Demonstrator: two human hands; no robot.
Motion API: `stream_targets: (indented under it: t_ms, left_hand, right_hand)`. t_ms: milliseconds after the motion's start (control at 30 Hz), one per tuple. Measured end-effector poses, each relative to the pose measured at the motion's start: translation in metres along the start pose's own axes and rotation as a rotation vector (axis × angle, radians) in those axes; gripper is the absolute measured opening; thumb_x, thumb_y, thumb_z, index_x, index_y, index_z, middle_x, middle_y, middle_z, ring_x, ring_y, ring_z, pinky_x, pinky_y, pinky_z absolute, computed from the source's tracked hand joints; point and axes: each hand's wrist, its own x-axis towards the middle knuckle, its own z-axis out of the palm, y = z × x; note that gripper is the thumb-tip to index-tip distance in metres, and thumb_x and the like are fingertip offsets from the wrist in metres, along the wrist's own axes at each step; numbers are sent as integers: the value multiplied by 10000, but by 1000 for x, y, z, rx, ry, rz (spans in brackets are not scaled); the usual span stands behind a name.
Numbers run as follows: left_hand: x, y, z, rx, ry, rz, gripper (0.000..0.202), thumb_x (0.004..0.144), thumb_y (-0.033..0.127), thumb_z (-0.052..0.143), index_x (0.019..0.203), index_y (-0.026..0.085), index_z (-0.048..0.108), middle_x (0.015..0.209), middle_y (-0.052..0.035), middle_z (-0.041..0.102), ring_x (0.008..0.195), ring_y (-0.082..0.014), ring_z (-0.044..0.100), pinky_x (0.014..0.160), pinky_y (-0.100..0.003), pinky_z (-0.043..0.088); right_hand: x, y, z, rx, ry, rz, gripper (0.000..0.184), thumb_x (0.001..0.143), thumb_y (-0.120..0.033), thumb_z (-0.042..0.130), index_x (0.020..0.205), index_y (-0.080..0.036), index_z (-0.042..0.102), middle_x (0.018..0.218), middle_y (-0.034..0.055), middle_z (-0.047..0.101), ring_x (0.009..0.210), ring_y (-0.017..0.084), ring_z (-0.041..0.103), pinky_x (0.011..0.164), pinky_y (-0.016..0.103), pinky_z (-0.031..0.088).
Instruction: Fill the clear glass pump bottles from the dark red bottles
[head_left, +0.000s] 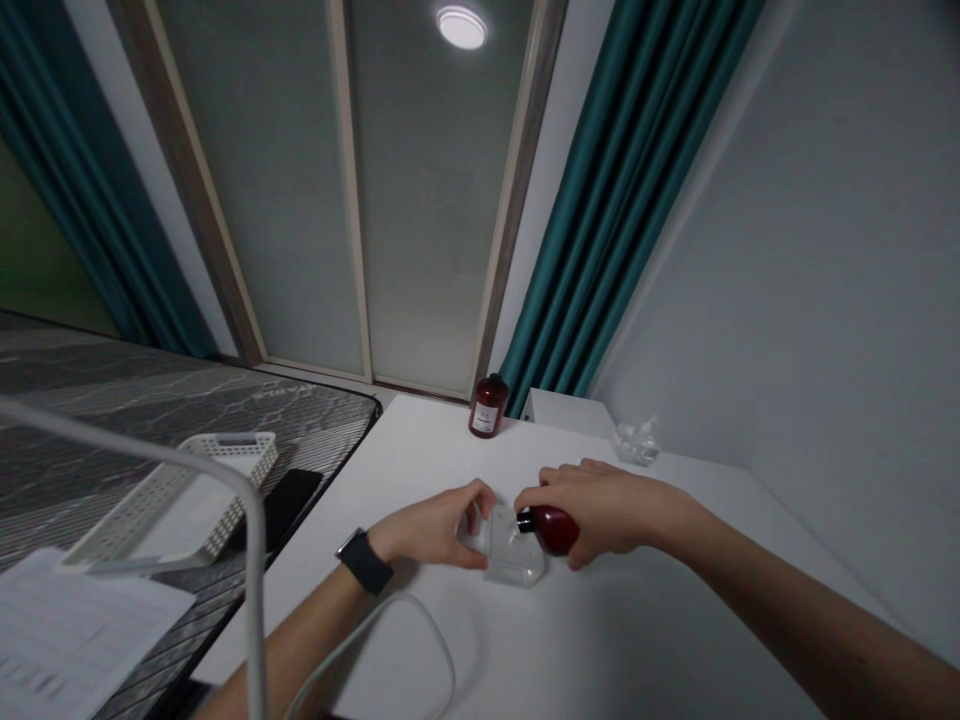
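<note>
Foremost, at the lower left of the frame, a white cable crosses the view, out of focus. Lower centre: the right hand grips a dark red bottle laid nearly horizontal, its black top pointing left. The left hand curves thumb and forefinger around the left end of a clear container on the white table; grip pressure cannot be told.

Step in hand, by judgement: bringing bottle top and container together. Whether they touch cannot be told. The next move appears to call for a steady left hold and controlled right-wrist tilt.

Surroundings: a second, labelled red bottle stands upright at the table's far edge; crumpled clear wrap lies right of it. At left of frame: a white basket, a black object and papers.

Obstructions: a pale cable loop lies near the left forearm and could snag; the right hand hides part of the held bottle.
</note>
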Motion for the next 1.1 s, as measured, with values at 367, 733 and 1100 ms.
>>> stream_targets:
  t_ms: [367,733,1100]
  left_hand:
    - [0,-5,3,26,7,6,683,640,294,870,1220,195,523,1005,-31,611,882,-207,592,777,-322,485]
    - [3,6,11,103,86,38,715,622,331,892,1217,182,525,1098,-69,605,968,-250,588,872,-379,481]
    - [4,5,14,164,140,81,564,644,252,816,1130,164,542,1056,-57,603,965,-251,582,873,-371,485]
  right_hand:
    - [-7,1,1,73,26,-1,548,665,-275,786,1172,-347,593,1129,62,602,1012,340,601,843,438,418]
    - [-11,11,8,191,99,-45,649,665,-306,794,1268,-365,561,1113,53,594,1011,335,595,858,454,424]
    - [-12,24,52,536,321,-145,711,672,-213,813,1317,-342,543,1194,37,587,1111,282,580,952,401,440]
